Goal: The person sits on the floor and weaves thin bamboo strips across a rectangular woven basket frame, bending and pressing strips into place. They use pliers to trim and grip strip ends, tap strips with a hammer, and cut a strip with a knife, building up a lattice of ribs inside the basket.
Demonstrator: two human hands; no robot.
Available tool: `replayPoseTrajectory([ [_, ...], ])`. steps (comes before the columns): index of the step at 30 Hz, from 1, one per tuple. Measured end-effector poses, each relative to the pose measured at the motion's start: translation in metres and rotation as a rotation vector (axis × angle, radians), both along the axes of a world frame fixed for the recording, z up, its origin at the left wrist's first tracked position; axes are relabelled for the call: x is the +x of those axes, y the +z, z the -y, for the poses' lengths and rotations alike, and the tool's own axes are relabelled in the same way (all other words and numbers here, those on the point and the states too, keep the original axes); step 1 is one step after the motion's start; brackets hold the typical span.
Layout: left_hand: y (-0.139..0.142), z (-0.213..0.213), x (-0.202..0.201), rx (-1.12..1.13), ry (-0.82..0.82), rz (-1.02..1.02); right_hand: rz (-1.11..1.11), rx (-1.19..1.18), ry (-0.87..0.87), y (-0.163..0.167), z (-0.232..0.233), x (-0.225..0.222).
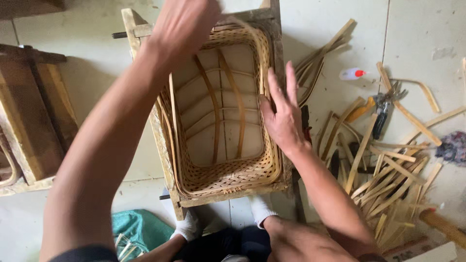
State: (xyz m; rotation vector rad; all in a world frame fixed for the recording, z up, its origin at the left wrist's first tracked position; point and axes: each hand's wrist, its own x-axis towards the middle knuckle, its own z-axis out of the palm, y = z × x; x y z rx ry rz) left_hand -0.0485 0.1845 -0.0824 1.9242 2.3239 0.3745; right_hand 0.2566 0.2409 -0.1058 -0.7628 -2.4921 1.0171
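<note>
A woven bamboo basket sits inside a rectangular wooden frame on the tiled floor, between my white-socked feet. My left hand is raised at the frame's far left corner, fingers closed around a thin bamboo strip that arches over the basket's far rim. My right hand rests against the basket's right rim with its fingers spread, holding nothing. Long bamboo ribs cross the basket's open bottom.
A heap of cut bamboo strips lies to the right, with pliers and a small white bottle with a red cap. Wooden frames stand at the left. A green cloth lies near my left foot.
</note>
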Motion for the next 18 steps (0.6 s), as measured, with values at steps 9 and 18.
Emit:
replayPoseTrajectory([
  [9,-0.050,0.048,0.079,0.252,0.477,0.228,0.092,-0.321,-0.139,-0.007,-0.010,0.014],
  [18,-0.065,0.018,0.077,0.353,0.386,0.075,0.213,-0.225,-0.101,0.016,-0.028,-0.027],
])
